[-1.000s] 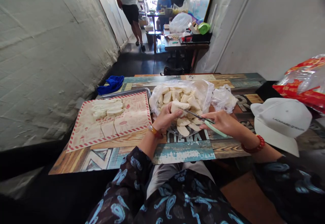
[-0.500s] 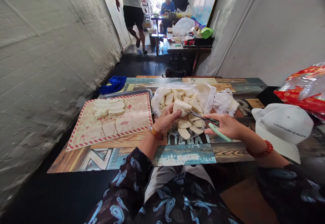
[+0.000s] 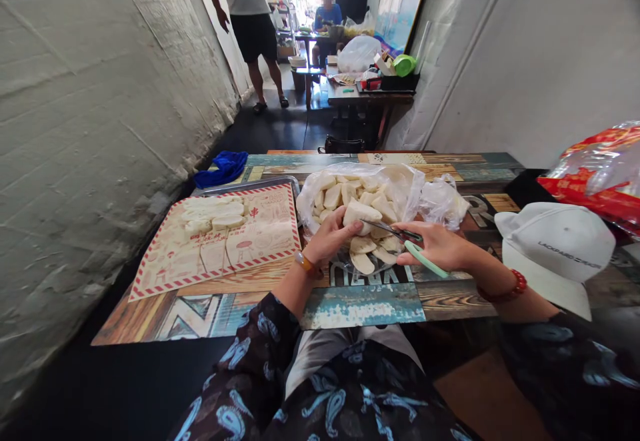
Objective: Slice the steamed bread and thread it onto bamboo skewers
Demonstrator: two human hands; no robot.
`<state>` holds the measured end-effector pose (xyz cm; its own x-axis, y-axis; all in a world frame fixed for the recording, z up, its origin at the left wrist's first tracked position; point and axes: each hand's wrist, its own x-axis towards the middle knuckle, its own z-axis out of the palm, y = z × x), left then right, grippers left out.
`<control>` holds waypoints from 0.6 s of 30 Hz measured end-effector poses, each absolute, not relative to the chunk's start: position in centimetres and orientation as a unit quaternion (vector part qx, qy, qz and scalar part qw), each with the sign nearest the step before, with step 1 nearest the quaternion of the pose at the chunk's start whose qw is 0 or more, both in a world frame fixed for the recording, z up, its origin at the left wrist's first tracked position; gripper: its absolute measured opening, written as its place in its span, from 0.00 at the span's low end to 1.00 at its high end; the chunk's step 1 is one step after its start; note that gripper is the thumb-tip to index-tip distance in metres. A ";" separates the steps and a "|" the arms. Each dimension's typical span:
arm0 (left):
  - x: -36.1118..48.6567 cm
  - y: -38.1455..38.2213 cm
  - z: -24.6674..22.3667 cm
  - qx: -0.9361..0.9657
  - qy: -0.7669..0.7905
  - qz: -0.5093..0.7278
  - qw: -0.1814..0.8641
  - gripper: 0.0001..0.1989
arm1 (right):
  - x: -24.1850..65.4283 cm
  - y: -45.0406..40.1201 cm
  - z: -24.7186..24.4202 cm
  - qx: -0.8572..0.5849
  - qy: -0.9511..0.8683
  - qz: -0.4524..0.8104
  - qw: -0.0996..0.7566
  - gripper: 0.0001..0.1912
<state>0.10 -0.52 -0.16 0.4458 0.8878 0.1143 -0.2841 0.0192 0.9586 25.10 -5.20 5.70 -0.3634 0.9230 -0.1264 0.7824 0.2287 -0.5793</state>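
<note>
At frame centre, our left hand (image 3: 327, 236) pinches a white piece (image 3: 361, 212), plastic bag (image 3: 411, 189) behind; our right hand (image 3: 443, 244), to its right, grips green-handled scissors (image 3: 425, 260), blades at the piece.

From afar I count 2 near hands (image 3: 327, 241), 1 pair of scissors (image 3: 427, 260), 1 cap (image 3: 555, 248), 1 blue cloth (image 3: 223, 168), 1 metal tray (image 3: 265, 184) and 2 other people (image 3: 253, 34); the white pieces (image 3: 333, 196) I cannot count.

Premises appear to be a small eatery: painted brick wall (image 3: 90, 114), wood-print counter (image 3: 365, 306), second table (image 3: 337, 97) beyond, character-printed paper liner (image 3: 267, 244), plastic-bagged pale food slices (image 3: 333, 196).
</note>
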 end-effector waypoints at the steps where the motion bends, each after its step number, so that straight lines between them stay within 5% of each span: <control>1: 0.1 -0.5 -0.2 0.541 0.277 0.440 0.660 0.24 | 25.0 -5.2 5.7 -0.548 -0.776 0.285 0.123 0.38; 18: -0.4 -1.1 -0.5 0.501 0.280 0.443 0.689 0.29 | 24.4 -5.0 4.8 -0.541 -0.766 0.310 0.156 0.32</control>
